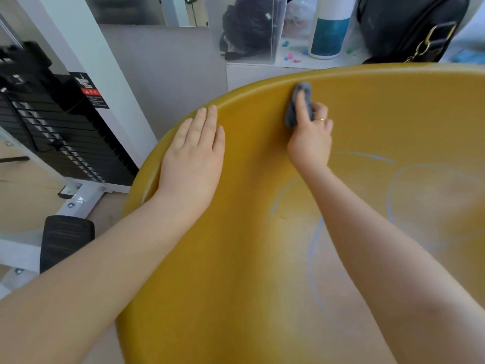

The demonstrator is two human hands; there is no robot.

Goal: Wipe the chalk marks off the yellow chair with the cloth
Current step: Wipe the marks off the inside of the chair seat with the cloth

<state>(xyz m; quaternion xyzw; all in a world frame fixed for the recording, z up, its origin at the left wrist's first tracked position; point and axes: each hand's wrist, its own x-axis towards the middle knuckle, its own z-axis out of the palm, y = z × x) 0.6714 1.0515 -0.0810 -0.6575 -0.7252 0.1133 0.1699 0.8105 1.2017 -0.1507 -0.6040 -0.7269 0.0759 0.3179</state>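
Right hand (pixel 309 143) pinches small grey cloth (pixel 299 101) under yellow chair (pixel 236 245) rim; soft, bunches easily. Left hand (pixel 194 156) flat, fingers straight, bracing rigid, slick shell. Chalk marks (pixel 391 195) below cloth.

Right hand (pixel 311 143) pressing grey cloth (pixel 299 101) near yellow chair (pixel 236 232) rim, left hand (pixel 194 153) flat, chalk marks (pixel 315 245) below

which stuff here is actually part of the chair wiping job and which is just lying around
Part of the job:
yellow chair
grey cloth, held in the right hand
blue chalk marks on the seat
left hand, flat on the chair's rim

Just lying about:
black bag
clear box
white and teal cylinder
weight stack
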